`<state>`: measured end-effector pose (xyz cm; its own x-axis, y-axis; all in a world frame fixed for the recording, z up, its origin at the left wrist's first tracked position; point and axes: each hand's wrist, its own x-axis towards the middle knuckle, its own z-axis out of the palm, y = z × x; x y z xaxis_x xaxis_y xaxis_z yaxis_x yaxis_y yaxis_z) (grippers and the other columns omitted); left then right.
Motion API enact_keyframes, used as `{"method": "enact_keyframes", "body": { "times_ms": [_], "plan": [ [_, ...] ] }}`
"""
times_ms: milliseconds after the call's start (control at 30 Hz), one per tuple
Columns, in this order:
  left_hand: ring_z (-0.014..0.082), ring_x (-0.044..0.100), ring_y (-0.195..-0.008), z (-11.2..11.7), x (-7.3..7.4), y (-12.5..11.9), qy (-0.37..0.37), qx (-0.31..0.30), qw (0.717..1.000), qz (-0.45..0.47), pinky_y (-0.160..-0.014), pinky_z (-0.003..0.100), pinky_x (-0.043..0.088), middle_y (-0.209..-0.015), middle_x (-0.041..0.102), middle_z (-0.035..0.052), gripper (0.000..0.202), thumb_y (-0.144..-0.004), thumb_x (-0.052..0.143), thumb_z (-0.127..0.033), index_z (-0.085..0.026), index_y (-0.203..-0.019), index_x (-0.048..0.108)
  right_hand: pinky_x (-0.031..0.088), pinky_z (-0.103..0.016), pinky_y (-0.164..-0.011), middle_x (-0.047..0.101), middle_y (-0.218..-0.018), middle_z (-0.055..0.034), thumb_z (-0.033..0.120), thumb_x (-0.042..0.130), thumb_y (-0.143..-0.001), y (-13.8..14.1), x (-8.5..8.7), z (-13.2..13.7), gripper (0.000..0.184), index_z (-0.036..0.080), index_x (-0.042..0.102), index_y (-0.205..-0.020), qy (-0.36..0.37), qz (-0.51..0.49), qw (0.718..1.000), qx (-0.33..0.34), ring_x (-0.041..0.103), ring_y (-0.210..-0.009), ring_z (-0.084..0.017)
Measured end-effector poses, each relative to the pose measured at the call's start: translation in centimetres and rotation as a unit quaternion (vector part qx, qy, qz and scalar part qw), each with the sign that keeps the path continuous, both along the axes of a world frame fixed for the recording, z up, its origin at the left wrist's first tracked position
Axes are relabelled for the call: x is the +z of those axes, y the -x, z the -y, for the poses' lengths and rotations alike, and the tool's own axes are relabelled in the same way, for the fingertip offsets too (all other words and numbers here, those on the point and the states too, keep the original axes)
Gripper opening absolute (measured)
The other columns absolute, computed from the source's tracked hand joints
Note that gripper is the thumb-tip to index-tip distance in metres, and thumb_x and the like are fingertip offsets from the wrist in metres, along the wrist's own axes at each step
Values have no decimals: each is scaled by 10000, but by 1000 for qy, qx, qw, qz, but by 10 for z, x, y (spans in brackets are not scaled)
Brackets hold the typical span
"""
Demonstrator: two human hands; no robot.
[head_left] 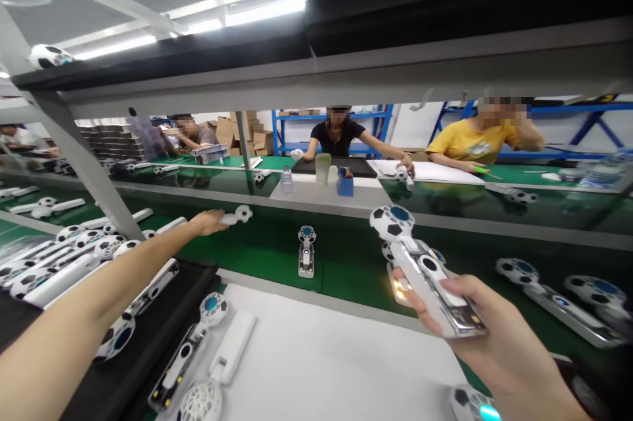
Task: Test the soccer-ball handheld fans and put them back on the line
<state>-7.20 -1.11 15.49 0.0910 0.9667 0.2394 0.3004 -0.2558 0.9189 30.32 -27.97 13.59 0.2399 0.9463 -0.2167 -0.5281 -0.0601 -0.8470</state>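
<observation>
My right hand (487, 322) is wrapped round the handle of a white handheld fan (428, 269) whose round head has a black-and-white football pattern and a blue centre. The fan is tilted, head up and to the left, above the near edge of the green belt (346, 282). My left arm stretches far forward, and my left hand (210, 222) closes on the handle end of a smaller-looking football fan (241, 214) over the belt. Between the hands, another football fan (306, 251) lies on the belt, its clear-covered handle towards me.
Many football fans (89, 243) lie piled at left, beside a black tray (198, 272). Several more flank the white work surface (316, 355). A shelf beam (297, 78) crosses overhead, with a slanted post (93, 163) at left. Co-workers (341, 137) sit across the belt.
</observation>
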Motion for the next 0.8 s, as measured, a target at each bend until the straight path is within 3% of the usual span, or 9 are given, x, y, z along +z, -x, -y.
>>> {"method": "enact_keyframes", "body": {
  "times_ms": [100,200,300,400,467,500,600,700,800],
  "plan": [
    [155,646,-810,-4,5,-37,78,1,996,40,-692,312,569,-1009,653,55,257,-937,615,-335,-137,-1101,623,472,-291,-495,682,-744,-94,293,614,-774,14,1,9,255,155,731,-954,-17,34,999,-22,583,-571,-207],
    [132,628,-697,10,21,-87,124,-24,985,116,-622,294,555,-918,655,46,329,-968,541,-424,-133,-1107,604,473,-298,-540,710,-789,-79,282,641,-764,30,2,15,297,168,688,-1035,-20,83,995,-47,609,-565,-203],
    [145,610,-575,54,40,-127,147,-88,964,204,-527,300,535,-841,680,85,423,-1005,370,-469,-116,-1090,587,493,-316,-629,733,-882,-74,290,668,-789,42,6,20,396,185,623,-1168,-24,112,992,-58,648,-614,-205],
    [164,610,-564,122,47,-143,165,-177,933,265,-455,291,499,-914,706,116,409,-989,359,-453,-150,-1128,596,495,-318,-650,730,-934,-68,293,653,-800,48,10,26,453,212,567,-1237,-52,110,991,-50,661,-651,-205],
    [142,552,-497,167,42,-141,197,-266,890,313,-397,272,456,-888,693,107,362,-945,455,-434,-147,-1061,642,504,-314,-634,720,-935,-63,282,639,-799,50,11,30,494,223,536,-1278,-70,116,990,-43,662,-668,-206],
    [131,556,-512,186,38,-138,216,-298,869,331,-417,258,467,-909,693,100,271,-903,532,-348,-151,-1040,656,514,-315,-630,713,-955,-62,278,637,-797,52,11,32,522,230,516,-1303,-77,120,989,-41,669,-700,-214],
    [183,657,-647,228,20,-130,243,-366,833,338,-601,308,573,-871,691,87,260,-837,633,-280,-176,-1069,685,572,-348,-683,666,-1128,-74,263,646,-793,56,10,35,585,262,457,-1347,-109,130,984,-47,677,-876,-248],
    [223,679,-777,247,3,-128,217,-367,831,357,-715,388,604,-1008,662,79,286,-822,676,-295,-234,-1102,676,587,-413,-833,628,-1199,-55,213,626,-793,61,8,37,611,289,420,-1363,-141,135,980,-37,659,-971,-240],
    [195,631,-765,251,-8,-131,198,-365,827,378,-664,398,604,-1038,614,59,374,-801,704,-273,-293,-1165,619,568,-432,-884,619,-1196,-32,165,610,-769,66,6,37,709,320,367,-1416,-153,126,980,-5,665,-978,-226]
  ]
}}
